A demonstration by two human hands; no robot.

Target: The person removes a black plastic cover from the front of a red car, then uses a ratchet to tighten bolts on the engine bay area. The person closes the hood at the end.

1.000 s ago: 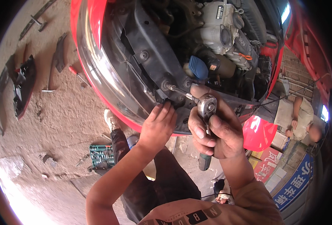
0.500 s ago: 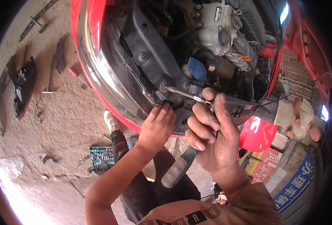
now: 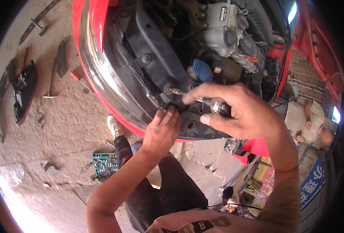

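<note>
floor (image 3: 67,136): brown, rough | bright light (image 3: 12,207): lower left (nearly white) | blue banner (image 3: 313,183): right

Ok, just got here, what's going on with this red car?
Someone is working at its open engine bay. The right hand is around a ratchet wrench, whose extension bar runs to a round fixing point on the black front panel. The left hand has its fingertips at the panel's edge beside the headlight; what they touch is hard to tell. An open green socket set lies on the ground.
</note>
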